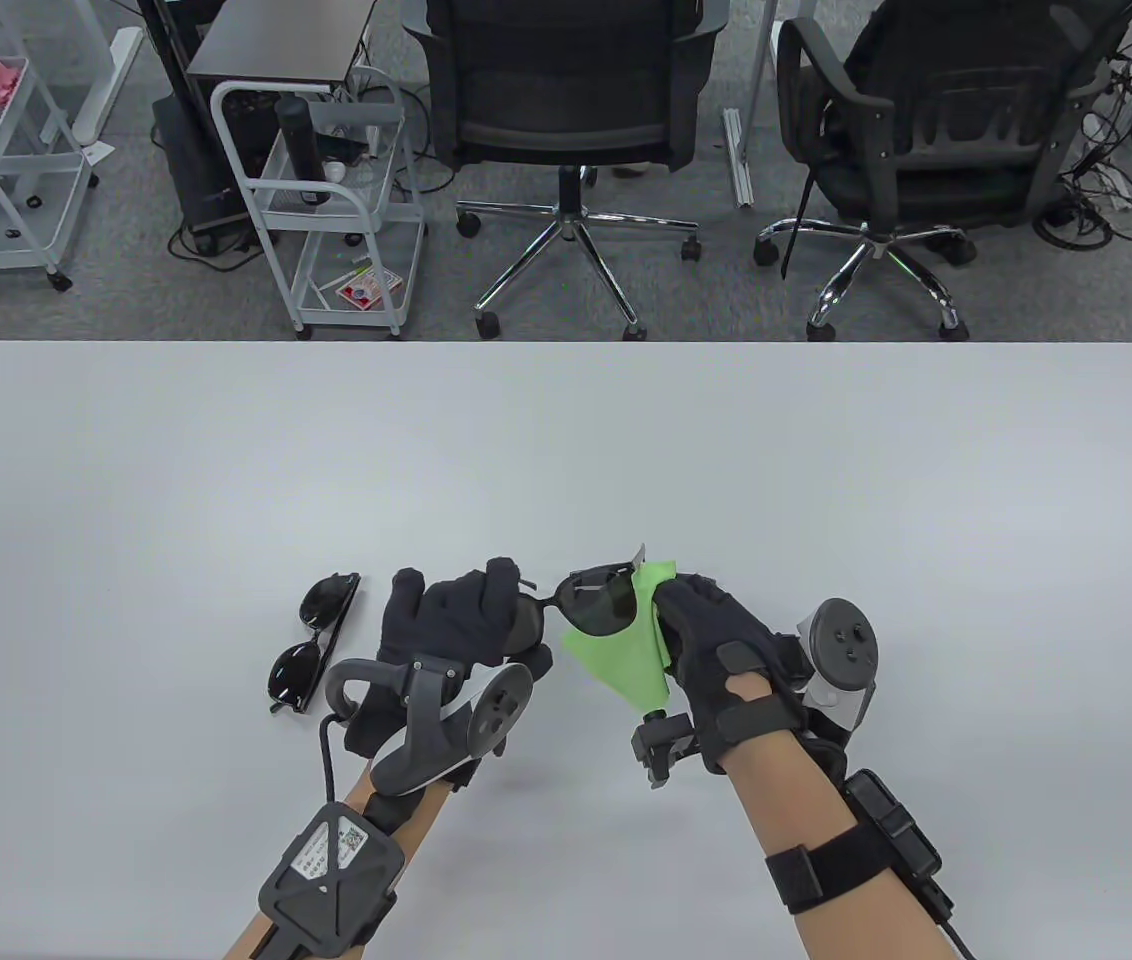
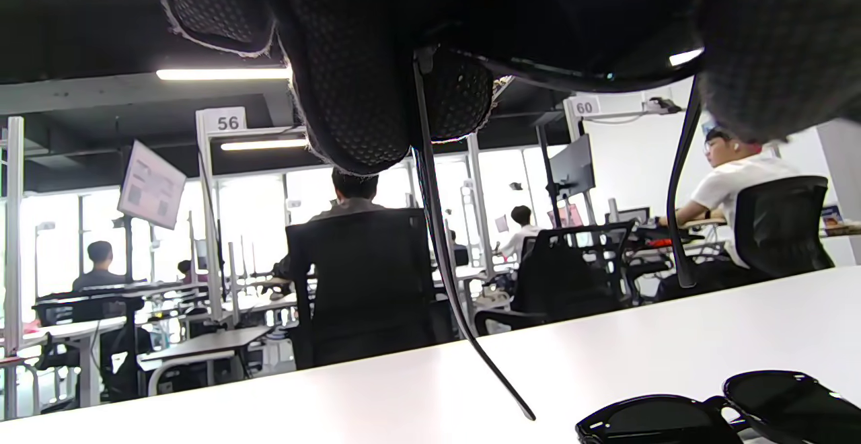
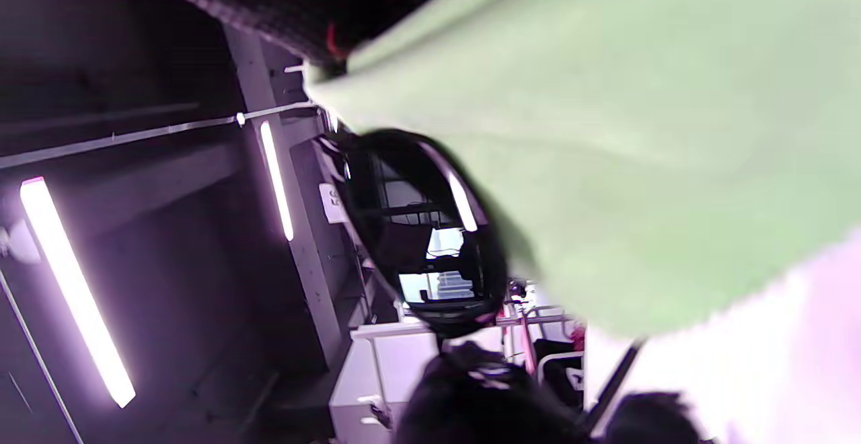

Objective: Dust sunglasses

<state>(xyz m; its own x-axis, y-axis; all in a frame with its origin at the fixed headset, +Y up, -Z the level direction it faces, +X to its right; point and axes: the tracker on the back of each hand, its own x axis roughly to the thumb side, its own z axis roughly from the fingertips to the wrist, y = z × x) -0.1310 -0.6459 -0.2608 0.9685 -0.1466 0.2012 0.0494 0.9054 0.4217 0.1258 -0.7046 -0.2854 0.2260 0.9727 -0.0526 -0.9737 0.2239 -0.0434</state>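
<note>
A: Where are the sunglasses (image 1: 581,605) right now?

B: Lifted off the table (image 1: 566,450), near its front edge, between the two hands. The left hand (image 1: 456,625) grips one lens end, fingers curled round the frame. The right hand (image 1: 716,640) pinches a green cloth (image 1: 621,660) over the other end.

A: So which way does the frame run?

B: Its long axis runs left to right in the table view, from one palm to the other. The exposed lens sits just left of the right fingertips, with the cloth folded round its outer rim.

A: And the arms of the glasses?

B: Unfolded. In the left wrist view they hang down from the glove toward the table, not touching it as far as I can tell.

A: Which hand does the wiping, then?

B: The right, I judge. It has the cloth and is touching the lens already. The likely stroke is inward along the frame's axis, toward the left hand, which only steadies.

A: Anything in the way?

B: A second pair (image 1: 316,640) lies flat on the table just left of the left hand, lenses up. It is apart from the held pair, so it should not interfere.

A: Is the cloth on both faces of the lens?

B: It seems wrapped round the edge, but the back face is hidden; I cannot tell.
</note>
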